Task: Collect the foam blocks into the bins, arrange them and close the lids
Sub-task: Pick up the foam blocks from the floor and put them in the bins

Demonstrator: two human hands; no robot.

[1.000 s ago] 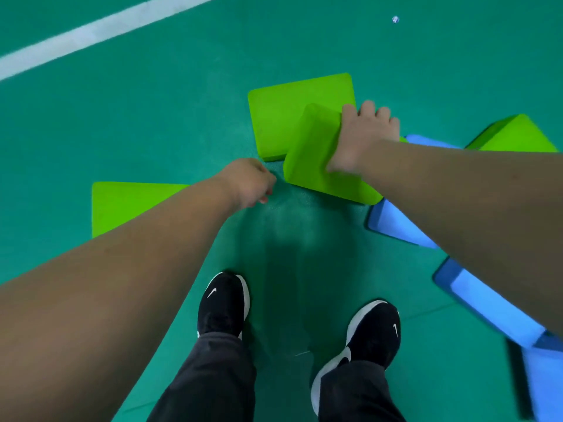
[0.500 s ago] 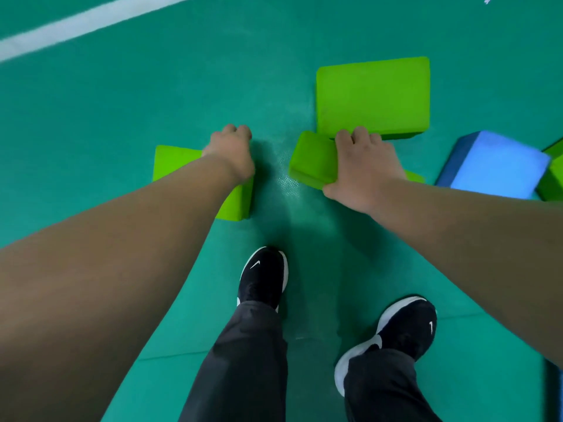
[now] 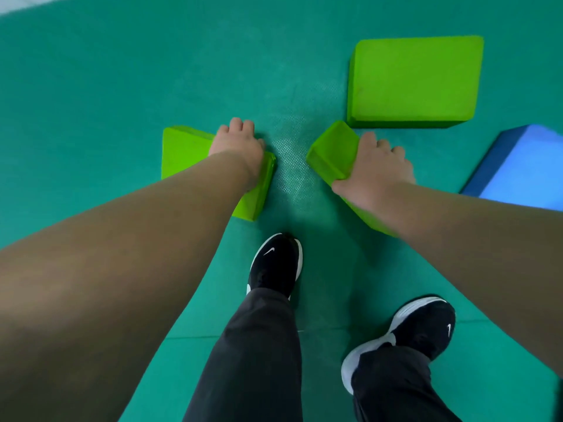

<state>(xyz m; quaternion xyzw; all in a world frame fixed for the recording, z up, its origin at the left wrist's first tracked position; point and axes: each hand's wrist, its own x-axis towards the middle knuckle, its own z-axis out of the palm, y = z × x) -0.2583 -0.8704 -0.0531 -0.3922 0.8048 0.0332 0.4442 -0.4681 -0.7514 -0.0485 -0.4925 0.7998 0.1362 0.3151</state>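
My left hand (image 3: 239, 144) is wrapped over the right end of a green foam block (image 3: 182, 150) on the green floor, fingers over its far edge. A second green foam block (image 3: 332, 149) is tilted up in the grip of my right hand (image 3: 377, 166); my forearm hides its lower part. Beyond the right hand a third, larger-looking green block (image 3: 414, 80) lies flat on the floor. Part of a blue foam block (image 3: 524, 172) shows at the right edge. No bin is in view.
My two feet in black shoes stand below the hands, the left shoe (image 3: 275, 263) and the right shoe (image 3: 423, 330). A seam in the floor mat (image 3: 195, 337) runs across behind the left shoe. A white floor line (image 3: 18, 6) shows at the top left corner.
My left hand went from empty to gripping the left green block. The right hand kept its green block and tilted it up. The view shifted left, so other blocks left the frame.
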